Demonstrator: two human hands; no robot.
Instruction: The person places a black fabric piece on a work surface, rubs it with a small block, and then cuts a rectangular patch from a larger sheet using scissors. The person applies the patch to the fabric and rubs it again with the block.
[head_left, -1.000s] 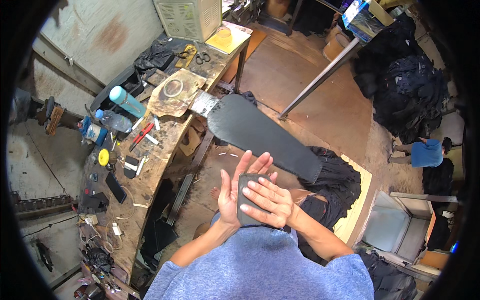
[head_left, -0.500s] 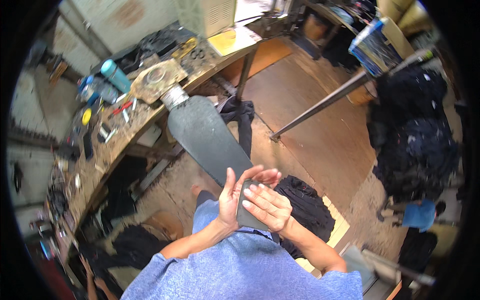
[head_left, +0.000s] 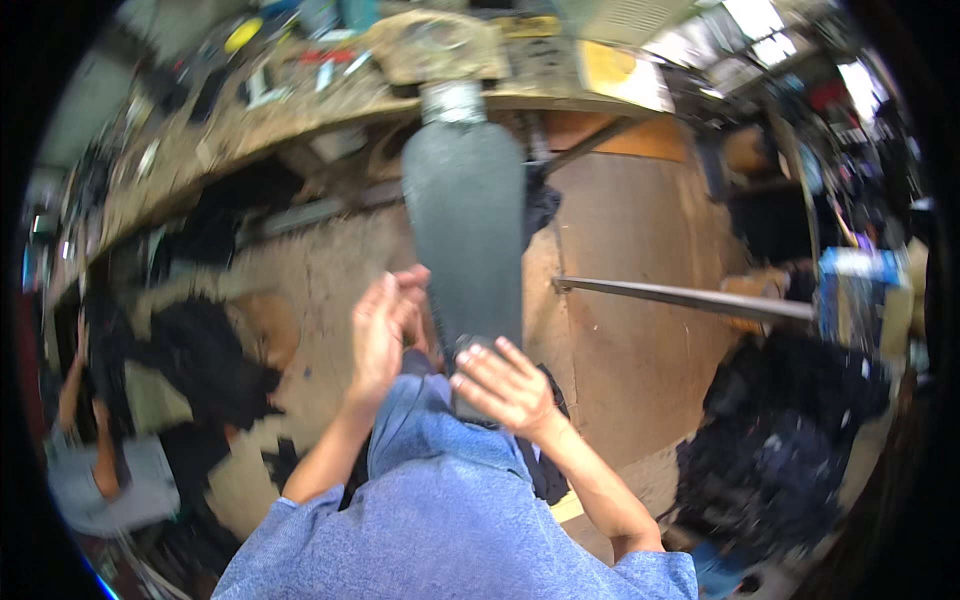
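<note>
A long dark grey padded board [head_left: 465,230], like a sleeve ironing board, runs toward me from the workbench; its far neck is wrapped in silver material. My right hand [head_left: 505,390] lies palm down over the board's near end, fingers spread. Just left of the board, my left hand [head_left: 385,330] is raised with its fingers apart and slightly bent, and nothing shows in it. Blur softens the left fingertips. Whatever lies under my right palm is hidden.
The curved wooden workbench [head_left: 330,125] carries small tools and a yellow-and-white sheet [head_left: 622,75]. A metal pole [head_left: 690,295] slants across the right. Black cloth heaps lie at right [head_left: 760,450] and left [head_left: 205,350]. Another person [head_left: 115,485] is at lower left.
My hands, close together over the board's near end before, have come apart; the left is now beside the board. The view has turned, so the board appears upright instead of slanted.
</note>
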